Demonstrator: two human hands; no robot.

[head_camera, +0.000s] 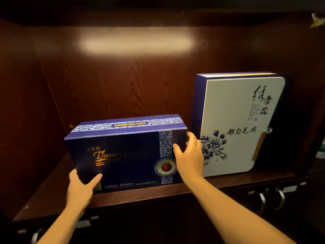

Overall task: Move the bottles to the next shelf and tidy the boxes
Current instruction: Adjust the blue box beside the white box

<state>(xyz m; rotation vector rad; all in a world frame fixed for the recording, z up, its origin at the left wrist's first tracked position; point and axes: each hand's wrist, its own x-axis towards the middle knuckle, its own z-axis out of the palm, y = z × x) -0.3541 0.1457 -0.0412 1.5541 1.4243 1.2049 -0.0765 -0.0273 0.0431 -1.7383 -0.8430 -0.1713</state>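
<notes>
A dark blue box (126,155) with gold lettering and a blue-white floral band stands on its long edge on the wooden shelf (228,180), left of centre. My left hand (80,190) grips its lower left corner, thumb across the front. My right hand (190,154) holds its right edge, fingers wrapped behind. To the right a taller white box (233,124) with a blue spine, blue flowers and black calligraphy stands upright, leaning back a little. No bottles are in sight on this shelf.
The shelf is a lit niche of dark wood with a back panel (123,76) and side walls. Below the shelf edge are cabinet fronts with metal handles (271,199). At the far right edge a green-white object (321,148) shows in the neighbouring compartment.
</notes>
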